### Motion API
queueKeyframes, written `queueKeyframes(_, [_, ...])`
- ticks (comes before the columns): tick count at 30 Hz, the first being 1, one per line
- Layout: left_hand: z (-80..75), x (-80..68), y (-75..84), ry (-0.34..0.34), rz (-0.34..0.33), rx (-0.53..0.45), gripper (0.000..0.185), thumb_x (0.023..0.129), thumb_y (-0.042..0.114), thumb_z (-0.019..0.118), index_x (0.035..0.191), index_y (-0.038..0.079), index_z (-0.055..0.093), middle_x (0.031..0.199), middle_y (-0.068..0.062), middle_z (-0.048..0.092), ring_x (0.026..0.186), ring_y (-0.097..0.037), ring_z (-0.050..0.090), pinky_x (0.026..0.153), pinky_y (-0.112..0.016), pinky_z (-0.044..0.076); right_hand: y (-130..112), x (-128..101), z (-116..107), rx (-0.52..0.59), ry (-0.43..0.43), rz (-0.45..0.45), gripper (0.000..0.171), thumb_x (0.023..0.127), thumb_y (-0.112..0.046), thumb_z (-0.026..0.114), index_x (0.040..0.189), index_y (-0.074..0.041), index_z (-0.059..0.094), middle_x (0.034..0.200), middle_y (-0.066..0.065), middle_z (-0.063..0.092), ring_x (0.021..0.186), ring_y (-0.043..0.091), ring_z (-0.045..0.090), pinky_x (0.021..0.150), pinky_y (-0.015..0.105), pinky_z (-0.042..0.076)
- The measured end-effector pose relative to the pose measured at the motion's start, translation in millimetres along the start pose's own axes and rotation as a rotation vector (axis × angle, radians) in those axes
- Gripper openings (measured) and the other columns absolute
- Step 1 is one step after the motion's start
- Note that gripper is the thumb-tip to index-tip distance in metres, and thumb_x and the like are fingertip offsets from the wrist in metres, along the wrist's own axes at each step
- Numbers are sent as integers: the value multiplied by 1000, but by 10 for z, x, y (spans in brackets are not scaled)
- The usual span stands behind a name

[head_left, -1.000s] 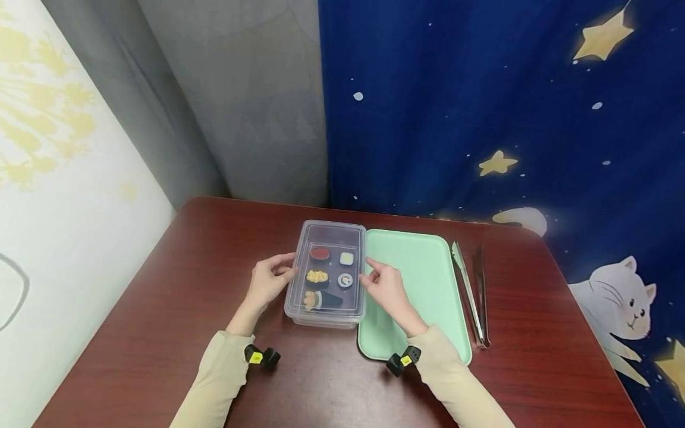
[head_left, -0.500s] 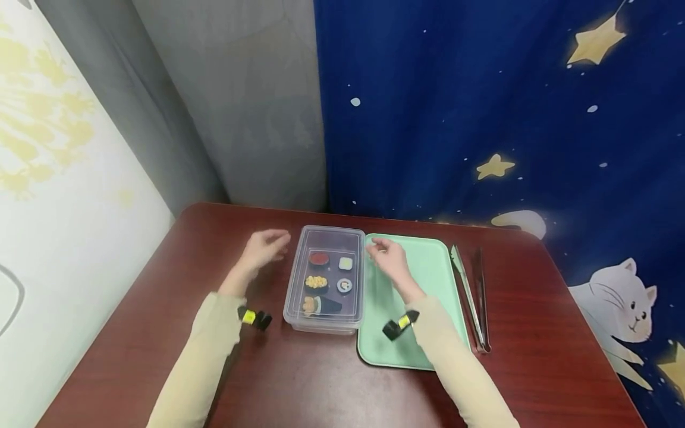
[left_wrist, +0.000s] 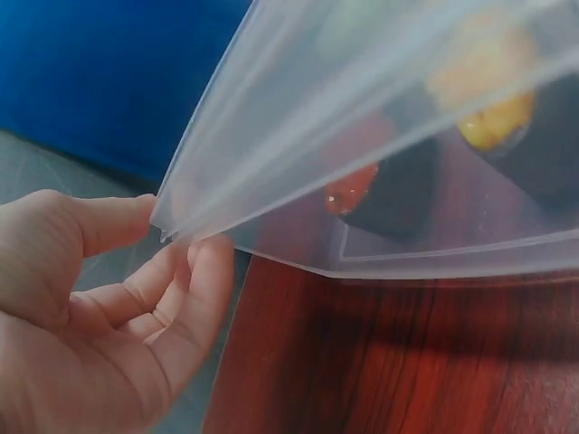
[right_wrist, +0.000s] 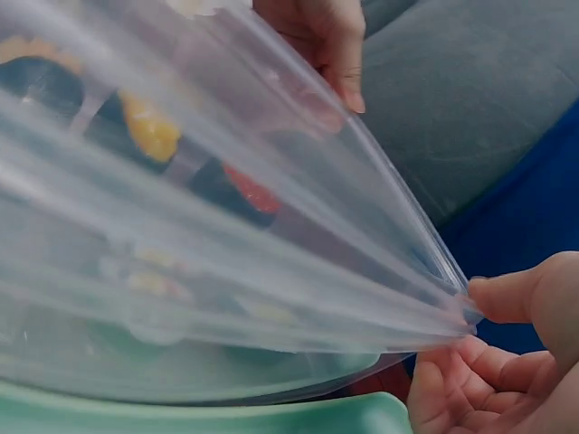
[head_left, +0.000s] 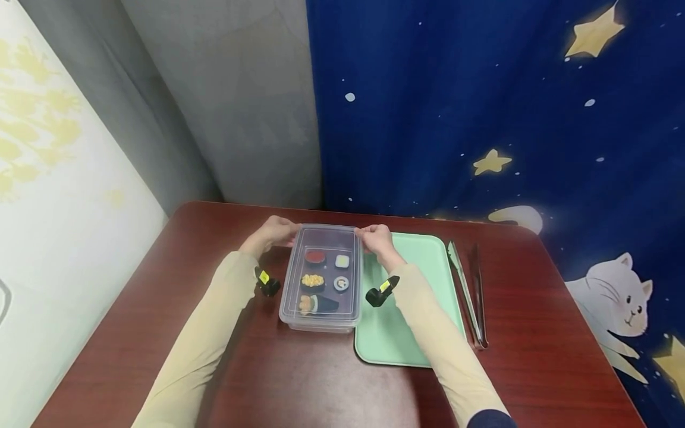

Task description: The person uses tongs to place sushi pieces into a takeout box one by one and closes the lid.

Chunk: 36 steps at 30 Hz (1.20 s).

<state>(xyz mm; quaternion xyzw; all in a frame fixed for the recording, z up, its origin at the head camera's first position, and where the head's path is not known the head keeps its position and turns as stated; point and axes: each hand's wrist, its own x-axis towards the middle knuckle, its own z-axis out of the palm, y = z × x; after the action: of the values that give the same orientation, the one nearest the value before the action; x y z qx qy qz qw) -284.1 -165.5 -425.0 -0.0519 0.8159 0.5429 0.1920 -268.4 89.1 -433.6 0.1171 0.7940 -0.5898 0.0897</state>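
Observation:
A clear plastic food container stands on the table with a clear lid over it. Inside lie several sushi-like pieces: a red-topped one, a yellow-topped one, a dark cone, a white square and a round roll. At the far left corner my left hand pinches the lid, thumb on top and fingers curled below in the left wrist view. My right hand pinches the far right corner likewise, its thumb over the lid edge.
A light green tray lies right beside the container, partly under my right forearm. Metal tongs rest to the right of the tray. Grey and blue curtains hang behind the table's far edge.
Both hands let go of the container's sides, lifted away, and moved to its far corners, where they now pinch the lid. The container, tray and tongs keep their places.

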Motion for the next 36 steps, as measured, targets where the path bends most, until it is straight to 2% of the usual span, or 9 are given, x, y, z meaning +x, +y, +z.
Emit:
queueKeyframes(4, [2,7,13,6,-23,-18,34,93,19,59,112,-9,60,87,-13,63,70,-15,62,72,-31,57,0,19,-14,92,-25,61,19,88,-19,67,90,0,65,65,-1,55,57,9,52,52,21,47])
queueKeyframes(10, [20,32,-1,5,-20,2,34,93,20,59,111,-8,60,92,-16,63,74,-19,64,71,-31,57,19,56,6,185,20,84,13,86,-12,68,82,-1,63,59,-2,52,52,8,47,49,20,42])
queueKeyframes(15, [3,-43,-91,-6,-14,-36,49,93,32,60,118,-10,55,88,-14,64,70,-16,65,68,-30,57,80,9,-11,152,19,51,25,85,-23,71,93,-1,65,68,-1,58,56,7,55,57,23,51])
queueKeyframes(18, [-15,-199,-183,-61,20,-81,53,94,32,57,118,-14,51,84,-14,64,67,-15,64,68,-31,57,154,-122,-53,92,12,6,33,85,-32,70,99,-3,64,75,0,61,60,7,58,60,24,53])
queueKeyframes(21, [11,-433,-295,-140,65,-90,46,96,25,55,116,-16,50,82,-13,63,67,-15,63,68,-34,57,252,-359,-120,83,-40,-16,31,86,-27,69,102,-2,62,75,2,61,60,9,56,58,24,52])
queueKeyframes(24, [78,-682,-404,-202,95,-90,38,95,18,56,112,-16,51,79,-10,63,66,-14,62,67,-34,57,365,-633,-189,118,-153,-12,27,86,-17,67,104,0,59,71,2,60,57,11,55,56,24,51])
queueKeyframes(30, [191,-1149,-571,-241,88,-108,30,92,15,59,105,-10,49,73,-8,62,63,-15,60,61,-33,57,572,-1087,-261,151,-394,-26,27,88,-16,65,104,3,53,67,1,59,54,9,55,52,24,52])
queueKeyframes(33, [220,-1324,-640,-294,87,-104,30,94,19,58,99,-9,51,73,-11,61,61,-16,61,59,-33,57,630,-1233,-283,142,-493,-30,24,89,-17,64,98,2,52,65,1,59,52,9,55,50,23,52])
queueKeyframes(36, [247,-1435,-703,-340,85,-129,31,95,23,56,89,-8,54,72,-12,61,59,-15,61,58,-33,57,652,-1327,-290,156,-555,-21,20,89,-18,63,91,-1,53,65,3,60,51,9,56,49,23,52])
